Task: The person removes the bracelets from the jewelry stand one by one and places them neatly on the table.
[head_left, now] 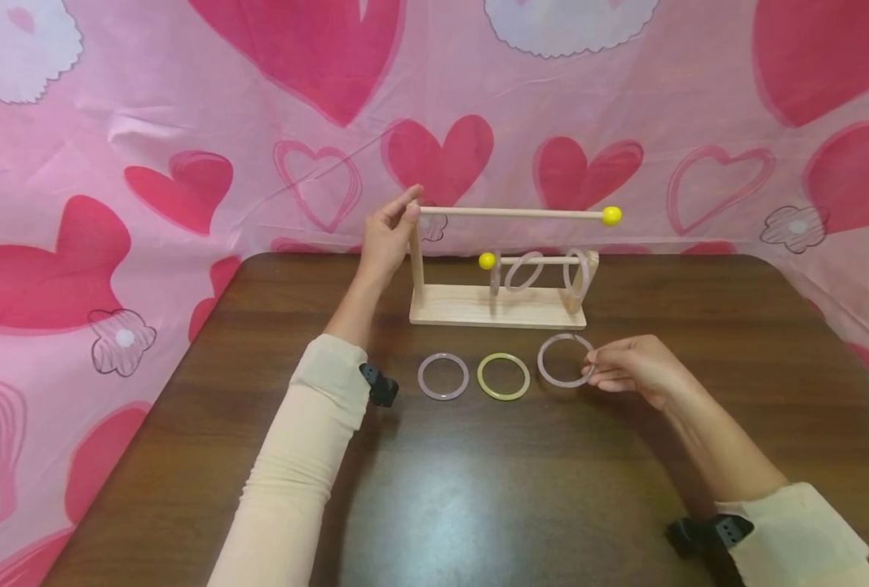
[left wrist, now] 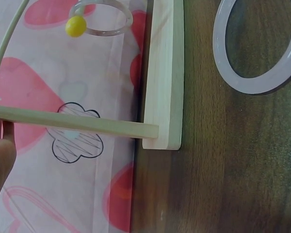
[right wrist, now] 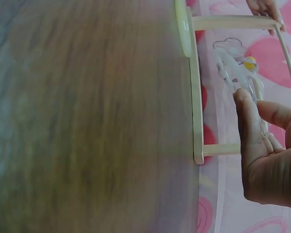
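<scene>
A wooden bangle stand (head_left: 496, 314) has a long upper rod (head_left: 511, 213) and a shorter lower rod, each tipped with a yellow ball. Thumb and fingers of my left hand (head_left: 385, 249) grip the top of its left post (head_left: 416, 265). Between thumb and fingertips, my right hand (head_left: 643, 371) pinches a pale purple bangle (head_left: 566, 384) by its right side, in front of the stand. Several translucent bangles (head_left: 495, 281) hang on the lower rod; the upper rod carries none. On the table lie a pale purple bangle (head_left: 443, 398) and a yellow-green bangle (head_left: 504, 398).
The brown wooden table (head_left: 449, 505) reaches back to a pink cloth (head_left: 464, 90) printed with hearts, hanging behind the stand. Dark wrist cameras (head_left: 380, 385) sit at both cuffs.
</scene>
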